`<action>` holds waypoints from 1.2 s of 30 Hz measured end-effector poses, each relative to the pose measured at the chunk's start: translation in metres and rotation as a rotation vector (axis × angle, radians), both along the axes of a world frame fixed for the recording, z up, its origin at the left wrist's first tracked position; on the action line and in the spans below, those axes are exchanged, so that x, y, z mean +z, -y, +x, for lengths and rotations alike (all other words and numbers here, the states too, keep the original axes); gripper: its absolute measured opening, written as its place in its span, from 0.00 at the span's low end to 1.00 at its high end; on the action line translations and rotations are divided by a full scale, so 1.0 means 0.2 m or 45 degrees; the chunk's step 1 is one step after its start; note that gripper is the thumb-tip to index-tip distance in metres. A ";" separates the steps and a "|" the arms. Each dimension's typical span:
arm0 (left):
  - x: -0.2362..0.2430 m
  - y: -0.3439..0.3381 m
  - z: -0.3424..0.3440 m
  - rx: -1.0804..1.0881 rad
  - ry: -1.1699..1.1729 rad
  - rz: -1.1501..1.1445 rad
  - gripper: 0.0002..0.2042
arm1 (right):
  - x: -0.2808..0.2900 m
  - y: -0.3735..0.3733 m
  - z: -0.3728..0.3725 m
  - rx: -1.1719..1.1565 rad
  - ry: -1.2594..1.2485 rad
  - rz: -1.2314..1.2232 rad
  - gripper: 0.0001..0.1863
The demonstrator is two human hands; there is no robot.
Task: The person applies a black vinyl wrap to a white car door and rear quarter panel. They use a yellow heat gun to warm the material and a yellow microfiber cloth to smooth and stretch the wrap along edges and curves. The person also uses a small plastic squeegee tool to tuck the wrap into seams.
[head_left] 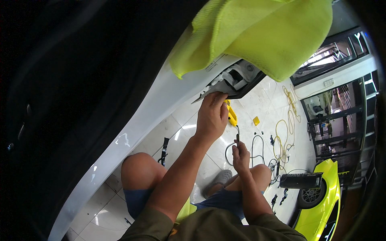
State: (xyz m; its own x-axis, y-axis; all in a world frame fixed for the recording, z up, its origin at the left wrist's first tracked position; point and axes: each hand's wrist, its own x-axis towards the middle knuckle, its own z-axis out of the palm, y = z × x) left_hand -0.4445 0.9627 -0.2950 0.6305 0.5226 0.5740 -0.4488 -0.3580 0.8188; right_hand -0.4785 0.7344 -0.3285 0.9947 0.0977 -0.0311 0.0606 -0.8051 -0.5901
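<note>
My left hand point(212, 115) is up at the edge of a white car body panel point(136, 116), its fingers bent against the rim of a dark-framed recess point(235, 78) with white and grey parts inside. What its fingertips grip, if anything, is hidden. Just right of its thumb is a yellow tool-like piece point(231, 114) with dark markings. A thin grey bent stem leads down from that piece to a slim black handle point(237, 139). My right hand point(241, 157), lower and nearer to me, is closed around this handle. A lime-yellow cloth point(257, 36) drapes over the panel above.
Yellow and grey hoses point(283, 132) lie coiled on the pale tiled floor point(257, 108). A small yellow block point(256, 120) and black strips point(164, 150) lie there too. At right are a lime-green car point(327, 197), a black cylinder point(301, 180) and glass doors point(335, 108).
</note>
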 end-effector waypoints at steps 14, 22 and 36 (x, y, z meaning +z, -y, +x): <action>0.13 -0.04 0.03 -0.134 -0.046 0.033 0.10 | -0.01 0.00 0.00 0.057 0.015 0.060 0.14; 0.23 -0.08 0.03 -0.219 -0.105 0.023 0.08 | -0.02 -0.01 -0.01 0.078 -0.015 0.165 0.14; 0.25 -0.17 0.04 -0.468 -0.277 -0.043 0.09 | 0.10 -0.09 0.03 0.157 0.171 0.434 0.16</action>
